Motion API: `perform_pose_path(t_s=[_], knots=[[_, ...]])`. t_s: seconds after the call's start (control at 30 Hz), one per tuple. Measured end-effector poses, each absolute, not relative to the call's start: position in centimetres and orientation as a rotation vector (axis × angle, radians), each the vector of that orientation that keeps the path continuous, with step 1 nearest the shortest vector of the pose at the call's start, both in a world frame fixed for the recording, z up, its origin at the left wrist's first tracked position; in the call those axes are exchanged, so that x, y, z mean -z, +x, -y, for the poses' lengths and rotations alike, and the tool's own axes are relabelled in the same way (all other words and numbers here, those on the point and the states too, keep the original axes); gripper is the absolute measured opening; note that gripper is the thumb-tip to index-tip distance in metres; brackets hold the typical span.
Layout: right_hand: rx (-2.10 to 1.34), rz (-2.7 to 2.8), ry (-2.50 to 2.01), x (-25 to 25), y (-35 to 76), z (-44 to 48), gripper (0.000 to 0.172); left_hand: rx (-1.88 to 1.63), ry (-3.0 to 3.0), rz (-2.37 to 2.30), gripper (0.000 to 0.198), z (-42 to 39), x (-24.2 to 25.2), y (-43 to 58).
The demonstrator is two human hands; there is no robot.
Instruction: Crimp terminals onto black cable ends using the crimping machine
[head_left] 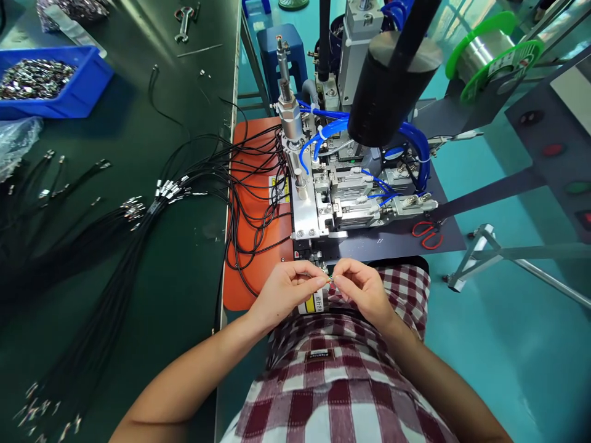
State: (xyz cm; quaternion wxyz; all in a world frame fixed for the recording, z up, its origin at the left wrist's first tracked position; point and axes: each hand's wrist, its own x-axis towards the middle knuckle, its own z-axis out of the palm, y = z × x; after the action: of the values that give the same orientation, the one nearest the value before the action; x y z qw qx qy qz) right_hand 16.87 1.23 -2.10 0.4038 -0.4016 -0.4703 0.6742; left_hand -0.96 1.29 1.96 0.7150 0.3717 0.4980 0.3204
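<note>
At the front of a bench-top machine [314, 203], my left hand [290, 288] and my right hand [364, 290] meet fingertip to fingertip. Both are closed in a pinch on thin coloured wires [329, 279], with hints of orange and green; their far ends are hidden by the fingers. Just below the fingertips is a cylindrical part with a yellow and white label [314, 302]. To the left, black cables [252, 215] run across an orange board [240, 280] up to the machine's metal clamp block.
Bundled cables [168, 189] with metal connectors lie on the dark green table [180, 344]. A blue bin [92, 92] holds small metal parts. Wrenches [184, 24] lie at the back. Red-handled scissors [428, 235] sit right of the machine, below a green wire spool [494, 55].
</note>
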Motion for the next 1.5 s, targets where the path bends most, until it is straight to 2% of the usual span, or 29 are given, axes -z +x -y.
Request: perform_pose_path(t_s=[0.37, 0.8, 1.2, 1.5], knots=[[-1.887, 1.192, -0.912, 2.0, 16.9, -2.8, 0.024, -0.583, 0.990, -1.127, 0.018, -1.4, -2.0, -0.8], [-1.628, 1.247, -1.197, 1.3, 16.9, -1.2, 0.015, -0.737, 0.960, -1.245, 0.020, -1.1, -2.0, -0.4], [-1.899, 0.964, -0.980, 2.4, 16.4, -1.6, 0.019, -0.665, 0.791, -1.083, 0.026, -1.2, -1.9, -0.9], [-1.832, 0.949, -0.948, 2.4, 15.9, -0.9, 0.020, -0.646, 0.765, -1.038, 0.029, -1.3, -1.4, -1.1]])
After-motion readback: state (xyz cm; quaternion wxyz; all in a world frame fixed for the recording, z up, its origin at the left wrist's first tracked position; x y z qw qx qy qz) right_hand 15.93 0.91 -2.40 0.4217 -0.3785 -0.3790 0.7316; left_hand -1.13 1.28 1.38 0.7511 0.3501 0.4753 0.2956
